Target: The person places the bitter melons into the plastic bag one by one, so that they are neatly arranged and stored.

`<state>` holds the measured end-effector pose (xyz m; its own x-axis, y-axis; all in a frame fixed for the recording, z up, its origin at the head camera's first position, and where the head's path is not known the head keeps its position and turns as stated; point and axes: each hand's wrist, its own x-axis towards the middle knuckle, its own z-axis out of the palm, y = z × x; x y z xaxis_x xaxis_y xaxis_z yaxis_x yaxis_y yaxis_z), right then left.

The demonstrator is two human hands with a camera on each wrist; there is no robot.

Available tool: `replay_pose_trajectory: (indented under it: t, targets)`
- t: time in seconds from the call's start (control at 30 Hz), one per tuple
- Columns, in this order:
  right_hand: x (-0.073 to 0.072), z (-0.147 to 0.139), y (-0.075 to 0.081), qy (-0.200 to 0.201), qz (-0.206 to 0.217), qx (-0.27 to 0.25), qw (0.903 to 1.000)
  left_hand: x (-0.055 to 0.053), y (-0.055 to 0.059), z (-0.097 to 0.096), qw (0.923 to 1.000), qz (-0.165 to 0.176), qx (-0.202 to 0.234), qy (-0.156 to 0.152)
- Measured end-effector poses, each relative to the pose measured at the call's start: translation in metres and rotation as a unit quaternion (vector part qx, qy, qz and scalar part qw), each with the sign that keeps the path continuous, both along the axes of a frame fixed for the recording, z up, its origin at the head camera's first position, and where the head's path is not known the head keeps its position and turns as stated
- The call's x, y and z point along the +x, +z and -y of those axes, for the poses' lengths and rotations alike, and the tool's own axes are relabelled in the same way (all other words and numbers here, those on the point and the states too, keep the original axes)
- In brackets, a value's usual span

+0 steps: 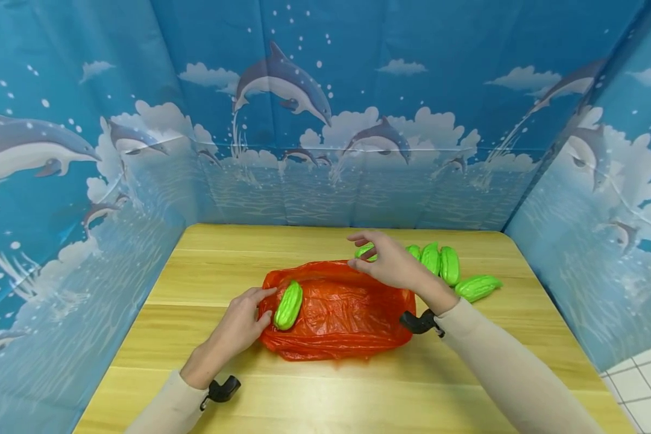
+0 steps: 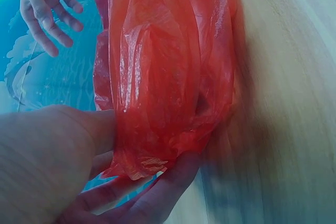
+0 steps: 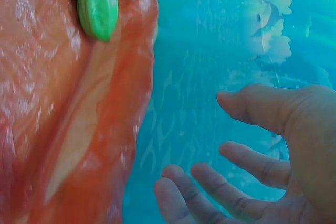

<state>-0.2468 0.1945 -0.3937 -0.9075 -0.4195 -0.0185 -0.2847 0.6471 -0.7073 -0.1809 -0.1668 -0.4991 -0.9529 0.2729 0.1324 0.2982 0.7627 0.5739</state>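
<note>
A red plastic bag (image 1: pixel 347 307) lies spread on the table with its mouth gaping upward. Inside its left end is a green bitter melon (image 1: pixel 289 305), also visible in the right wrist view (image 3: pixel 97 6). My left hand (image 1: pixel 241 319) holds the bag's left end; the left wrist view shows thumb and fingers on either side of the crinkled plastic (image 2: pixel 157 93). Above the bag's back rim hovers my right hand (image 1: pixel 389 260), fingers spread and loosely bent, nothing between them. Part of another bitter melon (image 1: pixel 364 250) shows behind that hand.
Several more bitter melons (image 1: pixel 449 265) lie together behind the bag on the right, one (image 1: pixel 477 287) angled outward. The wooden table (image 1: pixel 195 295) is bounded at the back and sides by a blue dolphin-print curtain (image 1: pixel 314 193). Each wrist wears a black camera mount (image 1: pixel 419 322).
</note>
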Motion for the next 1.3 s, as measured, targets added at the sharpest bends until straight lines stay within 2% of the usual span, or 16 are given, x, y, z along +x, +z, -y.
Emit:
replay_pose_trajectory:
  t: [0.33, 0.7, 0.97, 1.3]
  targets:
    - [-0.017, -0.036, -0.008, -0.015, -0.027, 0.006, 0.9995, 0.003, 0.001, 0.002, 0.9999, -0.01, -0.006, -0.001]
    - [-0.04, -0.076, -0.03, -0.02, -0.049, 0.037, 0.9979, 0.006, 0.003, 0.001, 0.9999, 0.009, -0.006, -0.005]
    - [-0.063, -0.092, -0.047, -0.012, -0.045, 0.065, 0.9968, 0.008, 0.001, 0.004, 0.9999, 0.01, -0.004, -0.003]
    - [-0.082, -0.101, -0.063, 0.0, -0.032, 0.097, 0.9947, 0.01, 0.0, 0.006, 0.9999, 0.008, -0.003, -0.009]
